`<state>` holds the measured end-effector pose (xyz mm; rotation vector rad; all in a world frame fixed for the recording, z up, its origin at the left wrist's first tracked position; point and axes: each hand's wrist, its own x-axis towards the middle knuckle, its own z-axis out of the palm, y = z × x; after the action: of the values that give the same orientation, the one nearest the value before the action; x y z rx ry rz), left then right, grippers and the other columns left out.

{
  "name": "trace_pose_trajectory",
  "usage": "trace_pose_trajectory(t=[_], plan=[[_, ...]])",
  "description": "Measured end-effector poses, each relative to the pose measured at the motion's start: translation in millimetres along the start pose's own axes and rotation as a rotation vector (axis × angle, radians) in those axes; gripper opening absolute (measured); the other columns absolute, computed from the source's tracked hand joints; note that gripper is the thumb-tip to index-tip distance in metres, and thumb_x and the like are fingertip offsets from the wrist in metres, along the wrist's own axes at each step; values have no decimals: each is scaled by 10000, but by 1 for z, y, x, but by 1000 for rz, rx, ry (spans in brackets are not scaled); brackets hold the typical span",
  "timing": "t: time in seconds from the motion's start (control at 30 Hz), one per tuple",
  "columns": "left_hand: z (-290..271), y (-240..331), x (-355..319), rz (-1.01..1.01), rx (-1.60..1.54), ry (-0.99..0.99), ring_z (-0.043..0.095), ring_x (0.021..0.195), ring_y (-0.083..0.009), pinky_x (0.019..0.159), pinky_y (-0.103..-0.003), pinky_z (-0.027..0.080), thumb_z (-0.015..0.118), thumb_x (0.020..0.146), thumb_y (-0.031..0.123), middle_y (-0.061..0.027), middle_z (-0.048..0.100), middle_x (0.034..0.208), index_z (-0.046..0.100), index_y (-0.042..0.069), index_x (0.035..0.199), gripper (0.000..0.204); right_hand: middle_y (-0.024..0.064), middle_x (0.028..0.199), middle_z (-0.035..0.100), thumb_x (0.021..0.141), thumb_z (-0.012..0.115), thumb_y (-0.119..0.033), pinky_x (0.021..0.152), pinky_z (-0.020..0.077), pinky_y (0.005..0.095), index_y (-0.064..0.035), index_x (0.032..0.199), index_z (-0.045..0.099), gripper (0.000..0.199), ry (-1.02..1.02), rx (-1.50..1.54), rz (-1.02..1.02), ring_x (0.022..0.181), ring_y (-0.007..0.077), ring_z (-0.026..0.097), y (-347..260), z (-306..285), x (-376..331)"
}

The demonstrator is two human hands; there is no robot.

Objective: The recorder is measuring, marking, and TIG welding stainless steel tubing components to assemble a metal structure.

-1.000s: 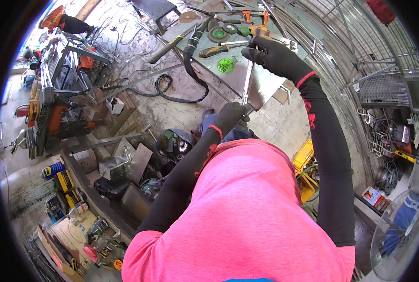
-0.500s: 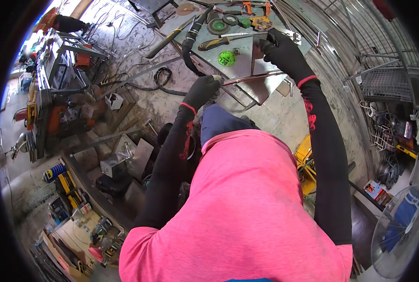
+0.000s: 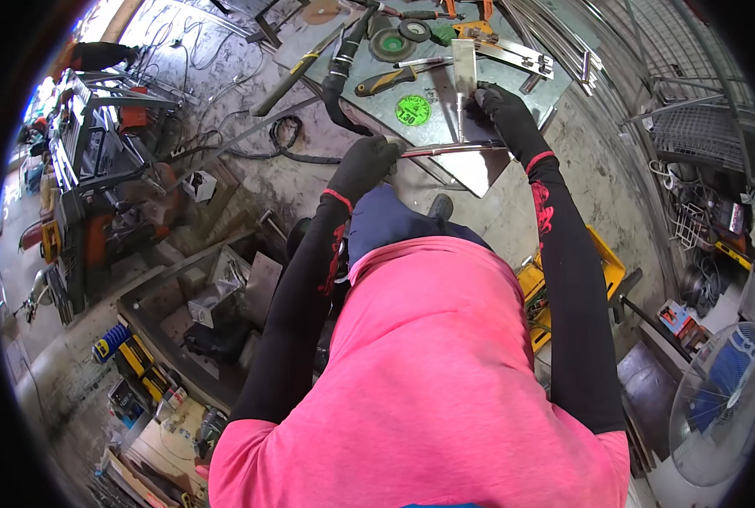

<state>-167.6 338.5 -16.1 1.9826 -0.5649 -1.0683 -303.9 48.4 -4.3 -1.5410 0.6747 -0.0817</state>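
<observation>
My left hand [image 3: 365, 166], in a black glove, is closed round the left end of a slim shiny metal tube [image 3: 445, 150]. The tube lies crosswise over the near part of the metal-topped table [image 3: 369, 100]. My right hand [image 3: 506, 117], also gloved, pinches the side of an upright metal piece [image 3: 464, 68]. That piece has a wide flat pale plate at its far end and a thin stem running down to the tube. Whether the stem is joined to the tube, I cannot tell. Just left of it lies a green round disc [image 3: 413, 110].
Farther back on the table are a yellow-and-black handled tool [image 3: 386, 80], a grinding disc [image 3: 390, 46] and an orange clamp [image 3: 475, 30]. A black-hosed torch [image 3: 342, 72] hangs over the left edge. Long metal rods [image 3: 555, 38] lie right. A yellow case [image 3: 533, 284] stands beside me.
My right hand has come down and nearer, and the upright piece has turned so its pale flat plate faces me. My left hand stays on the tube. The view has shifted slightly.
</observation>
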Motion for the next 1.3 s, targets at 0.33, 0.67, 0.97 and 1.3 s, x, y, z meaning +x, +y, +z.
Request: trace_pose_trajectory(t=[0.33, 0.67, 0.97, 1.3], plan=[[-83, 35, 27, 410, 966, 503, 728, 972, -419, 791, -536, 568, 694, 994, 358, -160, 756, 1042, 739, 81, 1067, 290, 48, 1079, 784, 1069, 694, -214, 705, 562, 235, -11, 1392, 667, 383, 174, 259, 126, 860, 94, 725, 9, 5, 2], [-119, 85, 144, 71, 796, 608, 720, 1078, -458, 940, -520, 569, 797, 834, 550, -267, 721, 1139, 722, -23, 1212, 690, 1, 993, 686, 1027, 739, -151, 783, 525, 233, -20, 1213, 679, 235, 254, 192, 44, 878, 69, 628, 4, 8, -4], [-96, 76, 145, 76, 827, 632, 758, 997, -466, 895, -525, 582, 801, 793, 523, -303, 769, 1022, 734, -77, 1077, 666, -13, 987, 673, 1010, 716, -64, 791, 505, 229, -23, 1170, 671, 171, 338, 285, -31, 861, 57, 584, 25, 1, -9], [-107, 65, 143, 31, 560, 577, 776, 973, -395, 893, -465, 591, 827, 781, 447, -266, 785, 1094, 743, -57, 1140, 625, 20, 1047, 758, 991, 795, -143, 837, 543, 256, -10, 1259, 704, 312, 308, 157, -40, 928, 77, 659, -23, 1, -46]])
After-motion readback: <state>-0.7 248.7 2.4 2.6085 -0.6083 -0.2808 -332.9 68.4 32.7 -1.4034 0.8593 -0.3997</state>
